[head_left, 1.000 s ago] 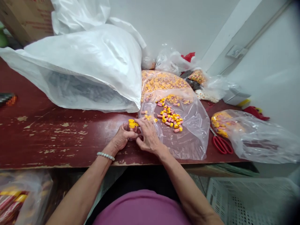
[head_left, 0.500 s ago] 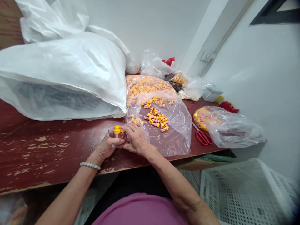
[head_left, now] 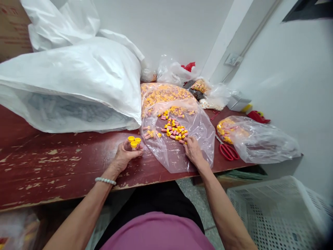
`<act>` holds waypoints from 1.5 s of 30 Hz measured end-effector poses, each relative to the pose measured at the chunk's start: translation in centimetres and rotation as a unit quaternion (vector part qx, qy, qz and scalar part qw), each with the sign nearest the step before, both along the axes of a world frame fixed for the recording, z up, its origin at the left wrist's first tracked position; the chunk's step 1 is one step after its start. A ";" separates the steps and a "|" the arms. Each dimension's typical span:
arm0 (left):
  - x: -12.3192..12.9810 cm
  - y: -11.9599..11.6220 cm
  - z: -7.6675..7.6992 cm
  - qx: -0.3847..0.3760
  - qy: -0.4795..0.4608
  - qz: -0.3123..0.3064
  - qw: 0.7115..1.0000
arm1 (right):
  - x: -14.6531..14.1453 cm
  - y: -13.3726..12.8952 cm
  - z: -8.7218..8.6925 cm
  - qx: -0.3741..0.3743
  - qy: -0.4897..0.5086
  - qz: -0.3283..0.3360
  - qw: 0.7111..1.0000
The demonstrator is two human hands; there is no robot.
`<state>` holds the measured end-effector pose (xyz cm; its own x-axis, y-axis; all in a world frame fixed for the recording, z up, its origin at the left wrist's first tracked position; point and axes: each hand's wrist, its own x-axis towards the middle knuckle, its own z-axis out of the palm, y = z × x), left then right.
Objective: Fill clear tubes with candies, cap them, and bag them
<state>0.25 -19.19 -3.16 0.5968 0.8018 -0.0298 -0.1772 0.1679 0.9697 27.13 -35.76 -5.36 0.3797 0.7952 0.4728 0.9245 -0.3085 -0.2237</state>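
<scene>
My left hand [head_left: 125, 156] is closed around three small yellow-topped tubes [head_left: 134, 143], held upright in a cluster just above the table. Their lower parts are hidden by my fingers and thumb. Over on the clear plastic bag [head_left: 179, 161], my right hand [head_left: 193, 150] pinches a small pink-and-white tube with a yellow top [head_left: 182, 142] at the near right edge of a loose pile [head_left: 174, 129]. My fingertips partly cover that tube. Many more of the same tubes [head_left: 166, 93] fill the far part of the bag.
A big white sack [head_left: 85, 76] gapes at the left, showing clear plastic pieces. Red-handled scissors [head_left: 229, 152] lie right of the bag, beside another bag of tubes [head_left: 231, 129]. A white plastic crate [head_left: 270, 211] stands below the worn red table [head_left: 65, 163].
My right hand has left the tubes in my left hand and moved right to the loose pile. My left hand stays nearly in place, and three yellow tops now show in it.
</scene>
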 end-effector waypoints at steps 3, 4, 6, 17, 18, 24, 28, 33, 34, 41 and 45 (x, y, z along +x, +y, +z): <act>0.0 -0.2 0.1 0.033 0.037 0.000 0.999 | -0.6 0.7 -0.2 0.007 -0.001 -0.004 1.000; 0.0 -0.2 0.2 0.039 0.047 0.000 0.998 | -0.8 0.9 -0.3 0.004 -0.004 -0.001 1.000; 0.1 -0.2 0.1 0.048 0.058 0.003 0.997 | -0.9 1.2 -0.5 -0.009 -0.010 0.009 1.000; 0.2 -0.1 0.0 0.173 0.089 -0.009 0.981 | -11.9 4.9 7.0 0.131 0.132 0.236 0.954; 0.2 -0.1 0.0 0.187 0.092 -0.010 0.978 | -13.0 5.7 7.5 0.121 0.121 0.265 0.949; 0.2 0.3 -0.4 0.247 0.103 -0.009 0.964 | -15.1 8.0 8.4 0.049 0.067 0.358 0.930; 0.2 0.2 -0.5 0.220 0.091 -0.012 0.971 | -14.9 7.8 8.7 0.117 0.102 0.328 0.932; 0.2 0.1 -0.5 0.202 0.082 -0.022 0.976 | -15.1 7.5 7.2 0.108 0.064 0.271 0.954; 0.1 0.1 -0.6 0.207 0.076 -0.026 0.975 | -15.4 7.5 6.7 0.089 0.051 0.270 0.957; 0.1 0.7 -0.9 0.208 0.046 -0.033 0.976 | -16.8 7.8 5.0 0.023 0.021 0.236 0.971; 0.6 0.5 -1.0 0.159 0.033 -0.023 0.987 | -16.3 7.9 5.2 0.070 0.095 0.291 0.950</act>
